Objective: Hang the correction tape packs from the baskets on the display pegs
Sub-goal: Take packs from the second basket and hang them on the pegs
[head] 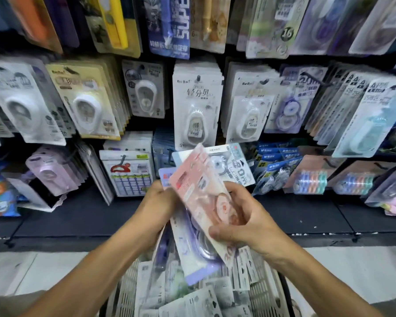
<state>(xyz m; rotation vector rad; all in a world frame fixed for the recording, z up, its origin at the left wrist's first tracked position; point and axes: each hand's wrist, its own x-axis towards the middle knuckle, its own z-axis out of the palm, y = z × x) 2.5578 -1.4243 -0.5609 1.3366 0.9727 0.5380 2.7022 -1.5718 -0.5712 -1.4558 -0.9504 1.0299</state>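
Observation:
Both hands hold a fanned stack of correction tape packs above a white plastic basket (129, 284) full of more packs. My right hand (245, 216) grips the front pink pack (199, 186), thumb on its lower edge. My left hand (157, 202) grips the packs behind it, among them a purple-edged pack (192, 255) and a white pack (236, 165) sticking up at the back. Display pegs (198, 77) on the wall ahead carry rows of hanging tape packs.
A dark shelf ledge (82, 216) runs below the pegs. Boxed goods (128, 172) and rolls of coloured tape (311, 181) stand on it. Light floor tiles (32, 271) lie left of the basket.

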